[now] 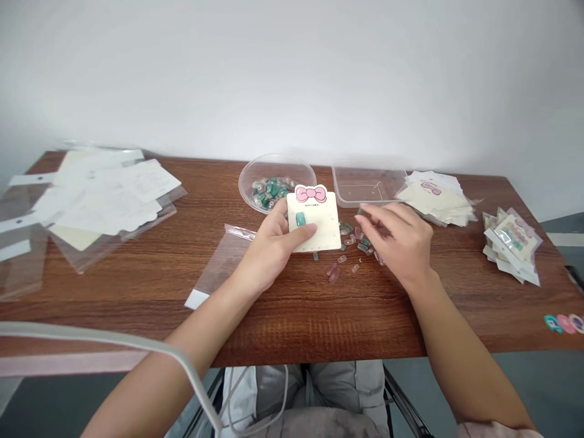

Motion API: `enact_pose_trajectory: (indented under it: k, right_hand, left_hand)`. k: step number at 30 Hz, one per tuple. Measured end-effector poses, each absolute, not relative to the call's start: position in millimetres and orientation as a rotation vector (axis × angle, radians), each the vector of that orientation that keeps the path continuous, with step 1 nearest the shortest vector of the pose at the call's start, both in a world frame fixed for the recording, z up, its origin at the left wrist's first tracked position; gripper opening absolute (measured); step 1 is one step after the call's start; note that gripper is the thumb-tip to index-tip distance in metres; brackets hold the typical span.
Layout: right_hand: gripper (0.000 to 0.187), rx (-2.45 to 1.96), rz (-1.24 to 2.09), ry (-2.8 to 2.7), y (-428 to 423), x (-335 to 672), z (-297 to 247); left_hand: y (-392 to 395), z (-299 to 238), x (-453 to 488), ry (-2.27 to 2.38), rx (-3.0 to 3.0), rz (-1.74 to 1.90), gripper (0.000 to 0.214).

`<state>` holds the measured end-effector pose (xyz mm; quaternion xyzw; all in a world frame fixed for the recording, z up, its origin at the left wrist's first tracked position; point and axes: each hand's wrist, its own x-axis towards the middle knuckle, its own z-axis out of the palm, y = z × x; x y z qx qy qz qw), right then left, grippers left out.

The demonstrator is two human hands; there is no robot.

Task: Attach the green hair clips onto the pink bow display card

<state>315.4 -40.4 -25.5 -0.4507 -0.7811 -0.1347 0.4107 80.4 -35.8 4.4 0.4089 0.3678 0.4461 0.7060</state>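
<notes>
Cream card (326,225) | left fingers (305,230) pinch | right fingers (378,213) spread (over press-on nails (335,274))

Nothing is legible: the tiny print on the bow-topped display card (326,228) is too small.

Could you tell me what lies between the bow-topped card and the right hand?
Between the bow-topped card and the right hand, the head view shows loose green press-on nails on the wooden tabletop.
</notes>
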Motion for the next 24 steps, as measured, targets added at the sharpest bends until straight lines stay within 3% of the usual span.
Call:
enact_pose_trajectory:
  k: [16, 24]
  right_hand:
    - [0.022, -0.93, -0.006, -1.949, -58.7, 286.3, -14.5]
    - [0.023, -0.906, -0.068, -2.012, -61.1, 281.9, -21.0]
  left_hand:
    - [-44.7, -9.4, 87.6, 0.762, 0.928, 0.828, 0.035]
    - [-44.9, -12.4, 87.2, 0.783, 1.04, 0.832, 0.039]
